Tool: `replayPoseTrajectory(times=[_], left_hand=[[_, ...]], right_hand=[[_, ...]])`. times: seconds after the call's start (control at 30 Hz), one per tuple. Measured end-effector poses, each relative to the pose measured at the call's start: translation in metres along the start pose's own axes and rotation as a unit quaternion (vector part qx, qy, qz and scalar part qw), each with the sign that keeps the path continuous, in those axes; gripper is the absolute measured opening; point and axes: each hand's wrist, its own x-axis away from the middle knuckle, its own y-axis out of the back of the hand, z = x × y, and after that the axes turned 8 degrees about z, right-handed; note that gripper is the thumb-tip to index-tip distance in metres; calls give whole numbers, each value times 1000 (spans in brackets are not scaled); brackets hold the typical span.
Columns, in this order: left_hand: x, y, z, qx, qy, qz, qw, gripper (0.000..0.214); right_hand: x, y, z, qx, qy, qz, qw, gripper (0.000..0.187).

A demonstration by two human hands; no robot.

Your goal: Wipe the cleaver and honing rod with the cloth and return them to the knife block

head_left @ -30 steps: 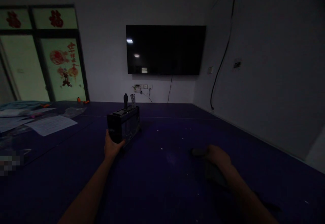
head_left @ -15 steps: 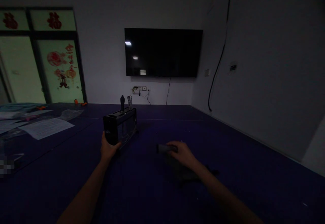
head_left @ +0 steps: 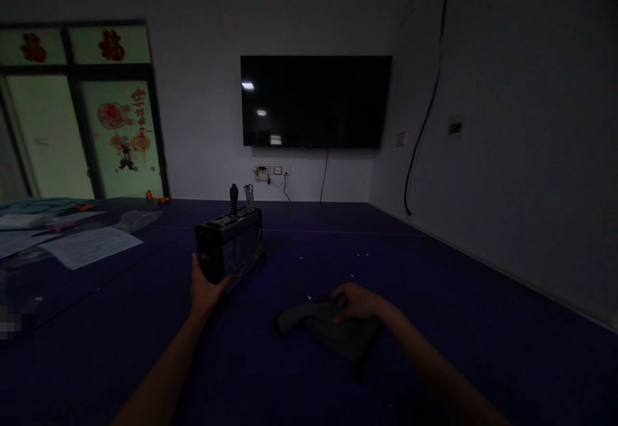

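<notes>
The room is dim. My left hand (head_left: 205, 287) grips the near end of a black box-shaped holder (head_left: 230, 242) standing on the dark blue table (head_left: 463, 323). Two handles, one black (head_left: 234, 198) and one pale (head_left: 249, 197), stick up from the holder's far end. My right hand (head_left: 354, 302) lies on a dark grey cloth (head_left: 328, 329) spread on the table, with its fingers bent and pressing the cloth down.
White papers (head_left: 91, 246) and clear plastic lie on the table at the left. A black TV (head_left: 316, 101) hangs on the back wall over a socket strip (head_left: 273, 170). A glass door with red decorations (head_left: 123, 130) is at the far left. Small white crumbs dot the table.
My right hand has swept leftward across the table with the cloth, and the cloth now lies spread under it. My left hand has kept hold of the black holder.
</notes>
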Motion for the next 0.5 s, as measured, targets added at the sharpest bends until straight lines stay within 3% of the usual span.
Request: replayPoseTrajectory(times=[0.23,0.4,0.5], left_hand=[[0,-2,4,-10,-22,-7,1000,113],[1,0,2,-1,-20,-5,1000,112],[2,0,1,4,-17,-5,1000,110]], right_hand=[[5,-4,23,-106,28,45,993,28],[11,-13,55,-172,77,44,981,51],[10,-27,67,-147,76,45,985,64]])
